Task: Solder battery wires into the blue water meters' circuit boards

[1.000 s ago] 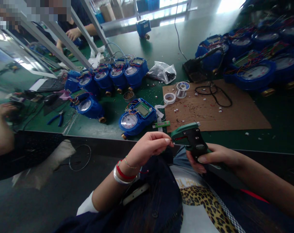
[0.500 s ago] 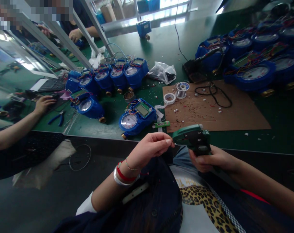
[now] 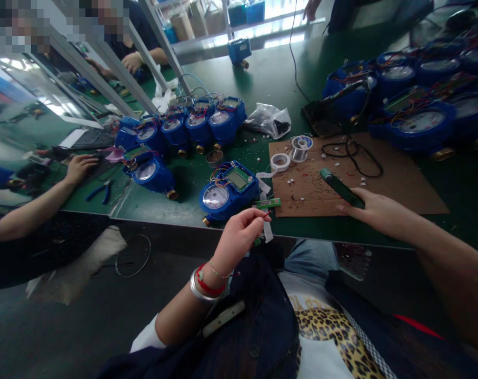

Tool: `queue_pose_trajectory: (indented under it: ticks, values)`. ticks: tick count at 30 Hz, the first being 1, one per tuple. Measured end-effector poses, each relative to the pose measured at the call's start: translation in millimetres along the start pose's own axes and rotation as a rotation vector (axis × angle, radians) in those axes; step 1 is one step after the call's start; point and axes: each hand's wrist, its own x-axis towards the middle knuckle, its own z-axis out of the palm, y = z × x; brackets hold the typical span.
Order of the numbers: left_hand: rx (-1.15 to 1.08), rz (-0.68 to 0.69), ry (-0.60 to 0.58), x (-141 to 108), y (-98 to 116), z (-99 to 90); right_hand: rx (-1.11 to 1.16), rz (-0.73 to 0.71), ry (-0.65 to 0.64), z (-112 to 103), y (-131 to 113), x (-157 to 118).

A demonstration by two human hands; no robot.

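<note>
My left hand (image 3: 239, 231) is closed in a pinch at the table's front edge, with a thin red wire (image 3: 268, 213) sticking out past the fingertips. To the right, my right hand (image 3: 375, 213) grips a green wire stripper (image 3: 337, 184) over the cardboard, its head pointing up and left. Just beyond my left hand lies a blue water meter (image 3: 244, 199) with a round dial, a small display and loose wires. A narrow green strip with markings (image 3: 271, 202) rests beside it, across some white tape.
Cardboard (image 3: 405, 195) with scraps bears a solder spool (image 3: 301, 149), a tape roll (image 3: 280, 162) and a black cord (image 3: 355, 162). More blue meters (image 3: 219, 123) stand behind and at right. Blue-handled pliers (image 3: 99, 192) and a co-worker's hand (image 3: 81, 167) are at left.
My right hand has moved right and up with the wire stripper, away from my left hand, and the tool has turned. My left hand has shifted slightly left; the red wire now shows.
</note>
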Motion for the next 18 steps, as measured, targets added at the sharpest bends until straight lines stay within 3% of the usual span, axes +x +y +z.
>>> queue_pose_trajectory:
  ticks: [4,7,11,13,15,18]
  values:
    - [0.087,0.075,0.099,9,-16,0.2,-0.325,0.053,0.07,4,21,14]
    - [0.175,0.132,0.18,17,-29,1.5,-0.359,0.056,0.165,10,33,23]
    - [0.238,0.181,0.242,28,-40,4.7,-0.361,-0.065,0.287,7,36,37]
    - [0.282,0.2,0.282,33,-43,7.2,-0.236,-0.158,0.292,2,26,46]
    - [0.314,0.214,0.328,38,-45,10.6,0.044,-0.22,0.338,-2,10,58]
    - [0.312,0.222,0.392,44,-50,16.6,0.351,-0.168,0.455,-2,-15,88]
